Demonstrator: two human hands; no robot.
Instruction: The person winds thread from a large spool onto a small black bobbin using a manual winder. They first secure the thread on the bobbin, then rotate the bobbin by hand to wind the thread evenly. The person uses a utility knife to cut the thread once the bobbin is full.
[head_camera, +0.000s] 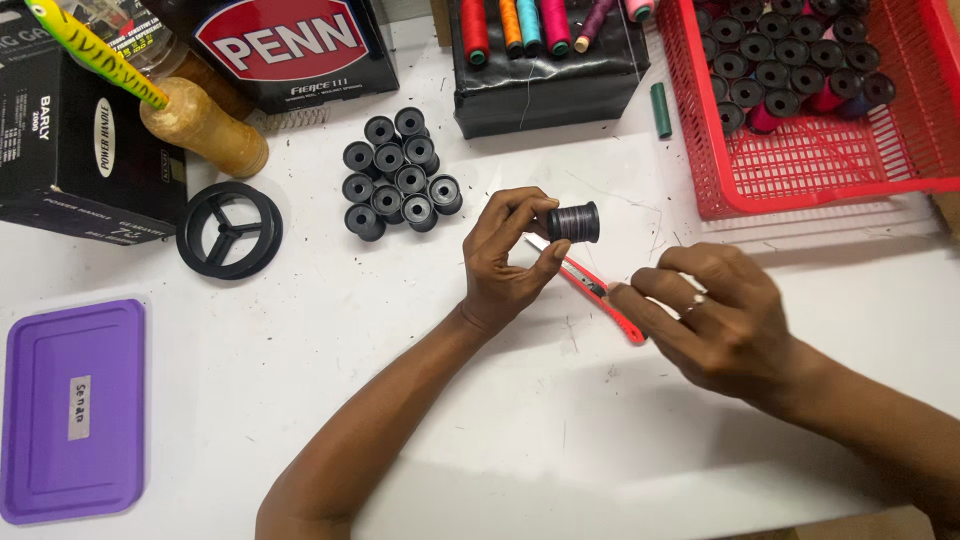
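Right hand (725, 325) grips a red utility knife (598, 292), blade tip just under the spool; left hand (510, 260) pinches a small dark thread spool (573, 222) between thumb and fingertips, raised off the white table (480, 420); a cluster of empty black spools (398, 172) lies beyond the left hand; a red basket (800, 165) sits beyond the right

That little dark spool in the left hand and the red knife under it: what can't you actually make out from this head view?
- Dark spool: its far end is hidden by the left hand; the thread's end is too fine to see.
- Red utility knife: its blade tip is behind the left thumb, its rear under the right hand.
- Red basket: cut off by the top and right edges.
- Purple tray: cut off by the left edge.
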